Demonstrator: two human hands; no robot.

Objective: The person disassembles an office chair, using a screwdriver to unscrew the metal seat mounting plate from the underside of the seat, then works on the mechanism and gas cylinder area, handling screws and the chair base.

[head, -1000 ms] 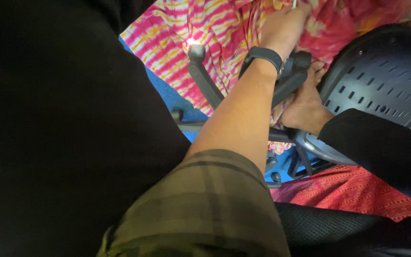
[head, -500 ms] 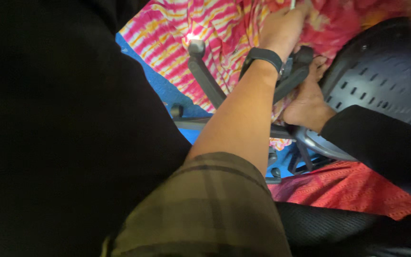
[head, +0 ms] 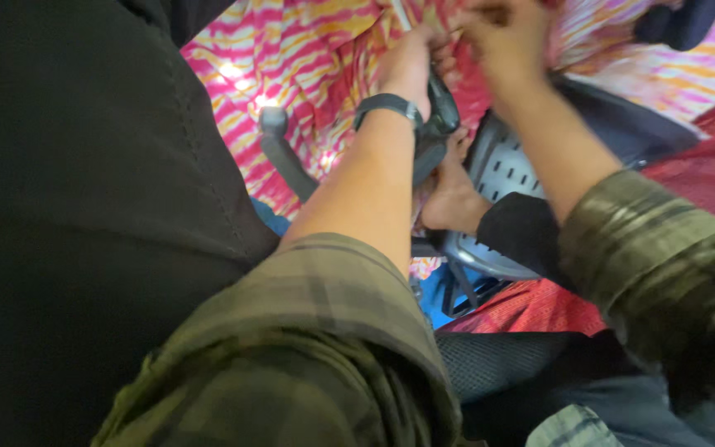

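My left hand (head: pixel 411 60), with a dark band on its wrist, is closed on a pink and yellow striped fabric (head: pixel 291 66) at the top of the view. My right hand (head: pixel 506 37) is next to it, fingers pinched on the same fabric. A thin pale stick (head: pixel 399 12) pokes up just above my left hand. Both my sleeves are olive plaid. The fingertips are partly hidden in the folds.
Black cloth (head: pixel 84 207) fills the left side. Below my hands are a grey chair leg (head: pixel 279 157), a perforated grey plastic seat (head: pixel 502 161) and a bare foot (head: pixel 448 199) resting against it. Red patterned cloth (head: pixel 539 306) lies lower right.
My right hand and sleeve have come into view from the right and joined my left hand on the fabric. The view has shifted a little to the right.
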